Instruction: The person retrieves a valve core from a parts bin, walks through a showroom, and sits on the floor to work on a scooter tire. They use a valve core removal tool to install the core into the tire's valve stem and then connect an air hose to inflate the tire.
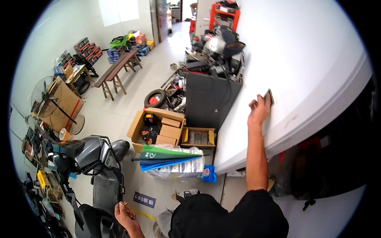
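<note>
My right hand (pixel 259 113) is raised to the white wall, its fingers apart and partly bent. Its fingertips touch a small dark-edged wall switch plate (pixel 269 96), which the hand partly covers. Low on the left, my left hand (pixel 126 217) is beside the footboard of a grey and black electric scooter (pixel 89 152). Its fingers pinch a small, thin yellow-orange thing (pixel 126 203), too small to name for certain.
An open cardboard carton (pixel 137 129) of boxes stands ahead, with a green and blue umbrella (pixel 170 154) on wrapped packs nearer me. Behind a dark panel (pixel 210 99) lies a heap of parts and a silver helmet (pixel 215 45). Wooden benches (pixel 119 67) stand farther left.
</note>
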